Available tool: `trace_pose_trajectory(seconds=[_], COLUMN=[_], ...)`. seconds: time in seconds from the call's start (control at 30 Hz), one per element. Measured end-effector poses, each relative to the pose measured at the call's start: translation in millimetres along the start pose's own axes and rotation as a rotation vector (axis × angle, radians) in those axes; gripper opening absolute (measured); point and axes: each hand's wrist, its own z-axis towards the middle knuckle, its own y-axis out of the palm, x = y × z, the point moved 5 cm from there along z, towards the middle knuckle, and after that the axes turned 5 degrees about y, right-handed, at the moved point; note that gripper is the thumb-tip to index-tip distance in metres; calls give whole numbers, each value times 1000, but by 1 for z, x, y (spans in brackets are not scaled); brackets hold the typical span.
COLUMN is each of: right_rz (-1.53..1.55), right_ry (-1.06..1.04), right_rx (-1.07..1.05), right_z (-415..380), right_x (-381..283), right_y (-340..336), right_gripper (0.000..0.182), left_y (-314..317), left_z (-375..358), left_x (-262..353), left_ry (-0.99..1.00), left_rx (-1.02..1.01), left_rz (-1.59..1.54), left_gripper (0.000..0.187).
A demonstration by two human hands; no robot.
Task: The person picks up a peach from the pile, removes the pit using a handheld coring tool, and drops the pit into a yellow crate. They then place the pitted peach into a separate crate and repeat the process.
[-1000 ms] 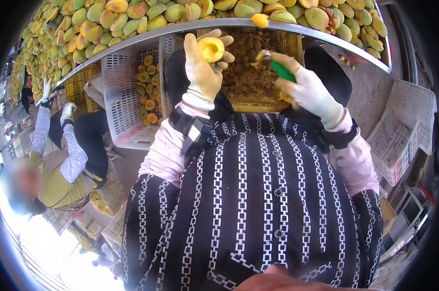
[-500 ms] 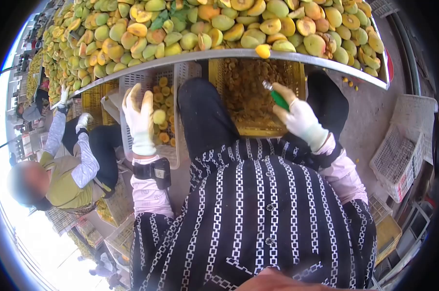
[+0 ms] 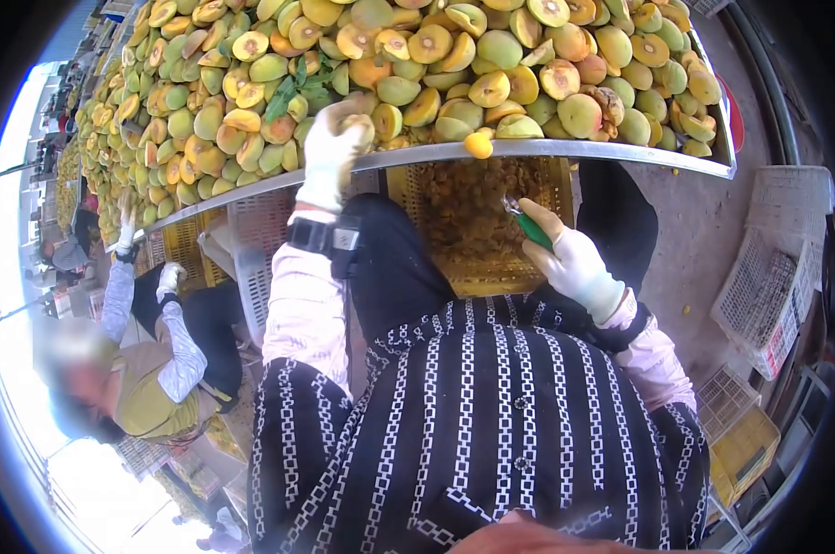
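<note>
My left hand (image 3: 332,148), in a white glove, reaches over the metal rim onto the pile of halved peaches (image 3: 491,88). Its stained fingers curl around a peach half at the near edge; blur partly hides the grip. In my gloved right hand (image 3: 579,268) is a green-handled tool (image 3: 534,231) with a small metal tip, pointing up and left. That hand hovers above a yellow crate (image 3: 491,277) of brown pits and scraps between my knees. A small orange-yellow piece of fruit (image 3: 478,145) sits on the rim. My left forearm covers most of a white crate (image 3: 254,222).
A metal-edged table (image 3: 639,159) heaped with fruit spans the front. To the left another person (image 3: 163,388) sits working at the same table, wearing gloves. White crates (image 3: 770,268) stand at the right, with a yellow crate (image 3: 745,452) lower down. Green leaves (image 3: 297,88) lie among the fruit.
My left hand has moved from above the white crate, where a peach half was beneath its open fingers, up to the pile. My right hand keeps the tool, slightly lower. The view has shifted.
</note>
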Motion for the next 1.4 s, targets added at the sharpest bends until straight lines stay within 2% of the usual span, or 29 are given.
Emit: trace_pose_trajectory(seconds=[0.07, 0.1, 0.13, 0.17, 0.23, 0.33, 0.4, 0.43, 0.47, 0.5, 0.53, 0.6, 0.63, 0.67, 0.73, 0.77, 0.8, 0.87, 0.93, 1.0, 1.03, 1.07, 1.13, 1.17, 1.2, 1.3, 1.33, 1.4], right_rz=[34, 52, 59, 252, 531, 805, 822, 884, 943, 849, 844, 414, 369, 369, 227, 403, 405, 962, 1023, 1040, 1040, 1045, 1051, 1075, 1098, 1151, 1219, 1276], right_ry=[-6, -108, -115, -7, 237, 306, 291, 229, 163, 45, 47, -183, -46, -45, -239, -287, -285, 262, 227, 270, 274, 299, 328, 269, 208, 178, 168, 164], right_rx=[-32, 21, 16, -63, -163, -198, -208, -204, -202, -27, -19, 292, 218, 218, 228, 189, 185, -73, -87, -120, -114, -140, -158, -162, -170, -161, -161, -186], right_z=[1, 3, 5, 8, 15, 22, 26, 25, 23, 22, 20, 15, 10, 6, -2, 0, -2, -3, 3, 3, 2, 3, 3, 5, 6, 10, 11, 12], right_x=[-1, -7, -12, -15, -22, -57, -67, -70, -68, -58, -50, -51, -49, -46, -52, -46, -50, -41, -40, -40, -41, -44, -45, -46, -47, -42, -43, -47], right_y=[2, 3, 4, 6, 11, 2, 3, 8, 17, 22, 26, 10, 6, 5, 2, 7, 0, -1, -4, -5, -7, -7, -4, -2, -1, 4, 6, 6], right_gripper=[53, 52, 52, 53, 55, 56, 56, 55, 55, 50, 50, 46, 43, 43, 42, 38, 38, 31, 28, 30, 30, 31, 33, 33, 33, 34, 34, 34], left_y=[-11, -10, -9, -4, 11, 51, 80, 95, 109, 121, 129, 133, 136, 135, 133, 130, 129, 125, 125, 120, 120, 120, 119, 119, 120, 125, 125, 120], left_z=[-9, -16, -25, -34, -59, -92, -109, -118, -125, -132, -137, -140, -145, -148, -154, -157, -159, -162, -162, -156, -155, -157, -162, -159, -161, -164, -165, -166], left_x=[-6, 1, 10, 21, 43, 65, 77, 90, 100, 98, 93, 87, 82, 79, 79, 77, 77, 87, 89, 89, 87, 87, 94, 92, 96, 96, 95, 101], left_ry=[69, 23, -23, -24, -57, -153, -131, -113, -97, -187, -274, -253, -350, -351, -366, -361, -363, -276, -249, 100, 84, 80, 287, 490, 489, 205, 203, 337], left_rx=[85, 0, -89, -208, -262, -366, -257, -328, -284, -254, -219, -260, -297, -297, -361, -368, -364, -429, -406, -347, -351, -358, -403, -366, -369, -483, -481, -393], left_rz=[-592, -934, -1275, -1483, -1616, -1767, -1693, -1667, -1572, -1543, -1510, -1385, -1447, -1446, -1485, -1536, -1535, -1644, -1581, -1078, -1062, -1065, -749, -428, -431, -772, -772, -721], left_gripper=[44, 41, 38, 39, 40, 41, 42, 43, 45, 46, 48, 45, 40, 40, 42, 42, 42, 45, 45, 51, 61, 61, 63, 67, 67, 69, 69, 63])
